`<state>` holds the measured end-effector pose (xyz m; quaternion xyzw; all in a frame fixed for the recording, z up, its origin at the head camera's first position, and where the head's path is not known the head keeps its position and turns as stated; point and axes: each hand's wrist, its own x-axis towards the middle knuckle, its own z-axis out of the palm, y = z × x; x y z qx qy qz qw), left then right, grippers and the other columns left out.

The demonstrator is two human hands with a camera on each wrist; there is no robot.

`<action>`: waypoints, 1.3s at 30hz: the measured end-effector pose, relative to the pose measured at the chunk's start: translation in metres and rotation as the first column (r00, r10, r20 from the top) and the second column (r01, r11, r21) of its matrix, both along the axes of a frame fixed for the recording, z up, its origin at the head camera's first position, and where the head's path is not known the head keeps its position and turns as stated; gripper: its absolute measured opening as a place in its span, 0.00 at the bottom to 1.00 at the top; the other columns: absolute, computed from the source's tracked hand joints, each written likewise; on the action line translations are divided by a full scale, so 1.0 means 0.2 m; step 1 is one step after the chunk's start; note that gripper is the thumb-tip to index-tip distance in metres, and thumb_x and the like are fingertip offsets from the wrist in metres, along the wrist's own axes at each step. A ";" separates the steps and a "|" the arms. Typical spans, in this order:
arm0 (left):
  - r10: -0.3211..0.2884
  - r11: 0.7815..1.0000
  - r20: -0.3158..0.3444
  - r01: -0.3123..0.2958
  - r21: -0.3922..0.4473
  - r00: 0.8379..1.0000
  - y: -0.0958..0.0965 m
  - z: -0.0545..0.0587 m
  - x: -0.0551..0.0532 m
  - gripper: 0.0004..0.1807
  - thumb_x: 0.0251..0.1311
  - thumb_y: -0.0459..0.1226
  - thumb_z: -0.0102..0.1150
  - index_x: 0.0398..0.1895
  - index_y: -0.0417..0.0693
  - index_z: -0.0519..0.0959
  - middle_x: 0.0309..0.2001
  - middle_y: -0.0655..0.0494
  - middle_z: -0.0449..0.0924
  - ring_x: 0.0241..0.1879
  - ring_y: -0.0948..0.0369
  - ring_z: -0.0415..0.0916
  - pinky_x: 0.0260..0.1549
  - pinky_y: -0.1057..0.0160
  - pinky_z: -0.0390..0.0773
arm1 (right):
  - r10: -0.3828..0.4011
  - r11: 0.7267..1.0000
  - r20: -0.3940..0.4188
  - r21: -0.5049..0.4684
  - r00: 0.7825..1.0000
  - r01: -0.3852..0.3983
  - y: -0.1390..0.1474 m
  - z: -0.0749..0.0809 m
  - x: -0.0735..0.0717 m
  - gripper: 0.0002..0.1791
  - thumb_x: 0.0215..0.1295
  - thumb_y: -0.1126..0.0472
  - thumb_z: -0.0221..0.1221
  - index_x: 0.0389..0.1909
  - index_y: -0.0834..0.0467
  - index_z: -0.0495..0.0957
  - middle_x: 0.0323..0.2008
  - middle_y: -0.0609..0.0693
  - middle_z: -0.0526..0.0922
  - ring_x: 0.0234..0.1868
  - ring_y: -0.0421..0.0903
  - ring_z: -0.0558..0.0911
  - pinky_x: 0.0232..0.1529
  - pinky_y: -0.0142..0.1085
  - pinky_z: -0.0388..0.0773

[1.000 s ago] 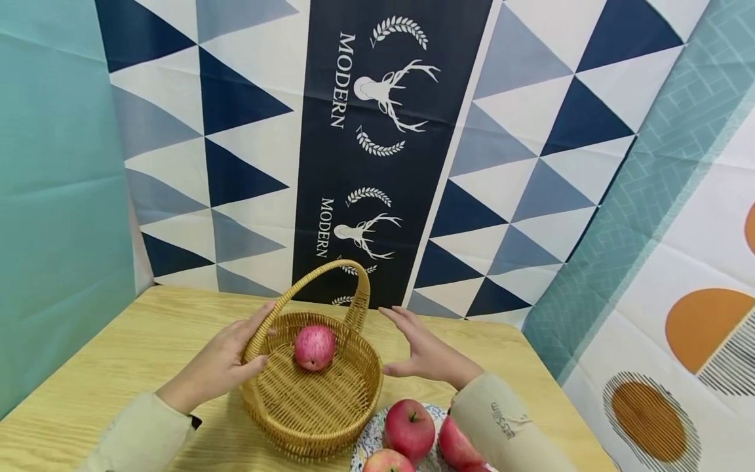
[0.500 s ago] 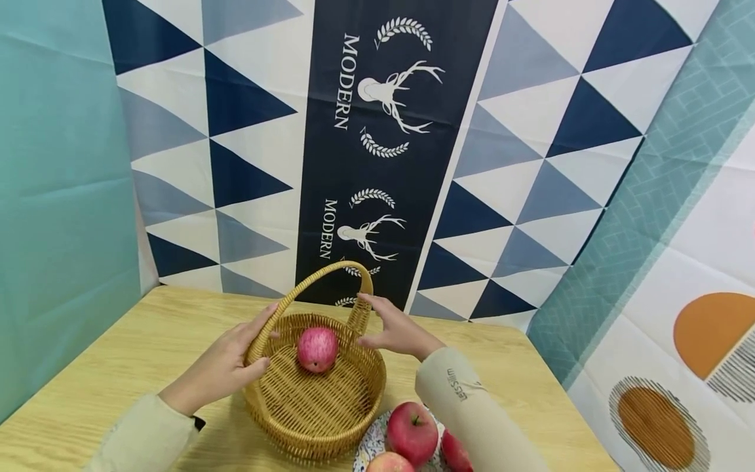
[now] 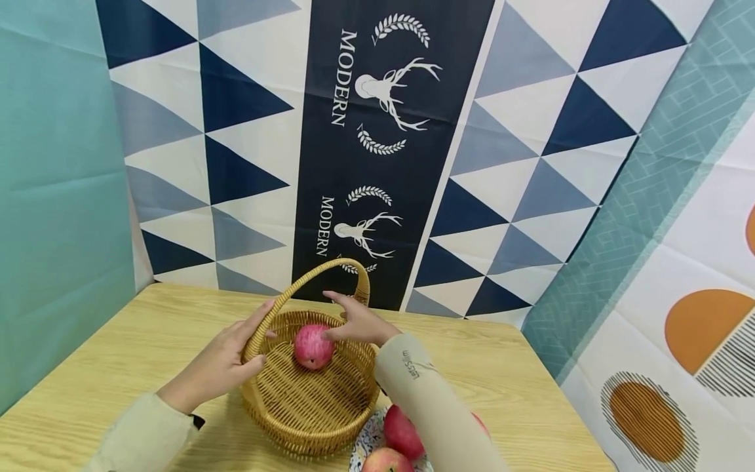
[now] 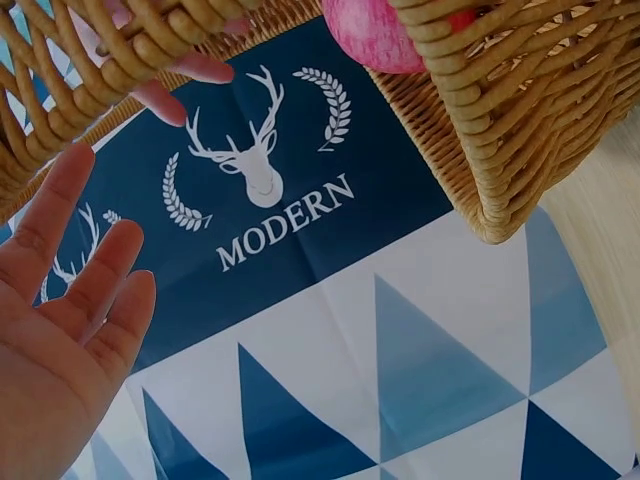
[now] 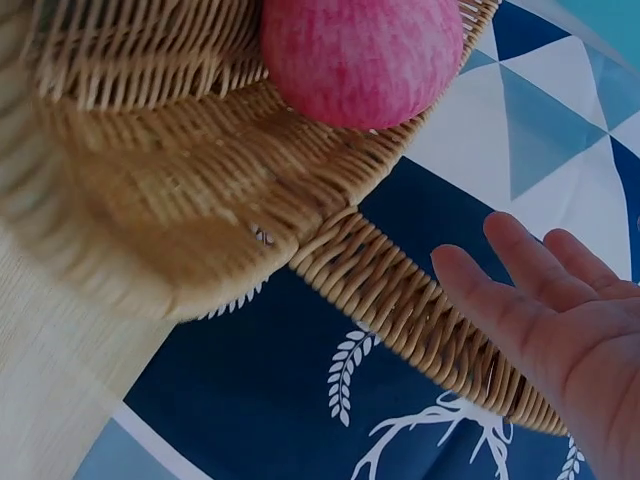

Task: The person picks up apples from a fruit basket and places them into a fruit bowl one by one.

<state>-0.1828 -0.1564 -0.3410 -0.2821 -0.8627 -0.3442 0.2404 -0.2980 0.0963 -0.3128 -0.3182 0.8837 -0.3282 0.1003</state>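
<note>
A woven wicker basket point(image 3: 321, 435) with a tall arched handle point(image 3: 309, 278) stands on the table, one pink-red apple point(image 3: 312, 351) lying inside. At the left foot of the handle is my left hand point(image 3: 221, 360), fingers behind it and thumb in front; in the left wrist view these fingers point(image 4: 118, 262) look straight. My right hand point(image 3: 360, 321) reaches over the basket's right rim, its thumb overlapping the apple's edge in the head view. The right wrist view shows that hand's fingers point(image 5: 530, 265) extended and apart beside the handle's far foot point(image 5: 420, 320), holding nothing.
A patterned plate point(image 3: 364, 438) with several apples point(image 3: 387, 461) stands at the basket's front right, partly hidden by the right sleeve point(image 3: 439, 406). A cloth printed with triangles and deer heads point(image 3: 377, 157) hangs behind the wooden table point(image 3: 507, 393).
My right hand has moved left, from beside the basket to over its inside near the apple. The right sleeve now covers more of the plate. My left hand stays at the handle.
</note>
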 end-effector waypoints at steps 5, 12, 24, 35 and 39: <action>-0.002 1.000 0.024 0.003 -0.004 1.000 0.00 0.00 0.00 0.49 0.51 0.29 0.57 0.78 0.57 0.50 0.46 0.54 0.84 0.50 0.46 0.75 0.45 0.40 0.74 | -0.003 1.000 -0.007 0.022 1.000 0.003 -0.05 0.01 -0.02 0.45 0.58 0.55 0.64 0.75 0.53 0.55 0.73 0.58 0.58 0.65 0.59 0.70 0.61 0.52 0.71; -0.007 1.000 0.020 0.007 -0.015 1.000 0.00 0.00 -0.01 0.49 0.52 0.30 0.57 0.78 0.61 0.49 0.46 0.52 0.84 0.51 0.44 0.75 0.46 0.39 0.74 | -0.056 0.998 0.031 0.041 0.998 0.055 -0.11 -0.01 -0.04 0.45 0.59 0.53 0.65 0.75 0.51 0.55 0.72 0.60 0.58 0.65 0.61 0.70 0.60 0.53 0.71; -0.008 1.000 0.003 0.008 -0.029 1.000 0.01 -0.01 -0.01 0.49 0.53 0.30 0.57 0.78 0.63 0.47 0.47 0.52 0.84 0.50 0.45 0.76 0.46 0.39 0.75 | -0.103 0.994 0.099 0.037 0.990 0.099 -0.14 -0.05 -0.04 0.44 0.59 0.56 0.65 0.75 0.51 0.55 0.73 0.60 0.57 0.71 0.59 0.62 0.64 0.56 0.65; -0.005 1.000 0.010 0.005 -0.020 1.000 0.00 -0.01 0.00 0.50 0.53 0.29 0.56 0.78 0.63 0.47 0.46 0.50 0.84 0.49 0.45 0.76 0.46 0.39 0.75 | -0.144 0.990 -0.044 0.003 0.989 0.144 -0.17 -0.10 -0.05 0.46 0.56 0.56 0.69 0.74 0.55 0.57 0.72 0.69 0.51 0.69 0.65 0.61 0.63 0.58 0.66; -0.007 1.000 0.009 0.007 -0.023 1.000 0.00 0.00 0.00 0.50 0.52 0.29 0.56 0.78 0.64 0.46 0.46 0.49 0.84 0.50 0.44 0.76 0.46 0.38 0.74 | -0.172 0.985 -0.048 -0.010 0.984 0.171 -0.18 -0.12 -0.05 0.46 0.55 0.58 0.70 0.74 0.54 0.58 0.72 0.68 0.50 0.71 0.66 0.58 0.62 0.60 0.66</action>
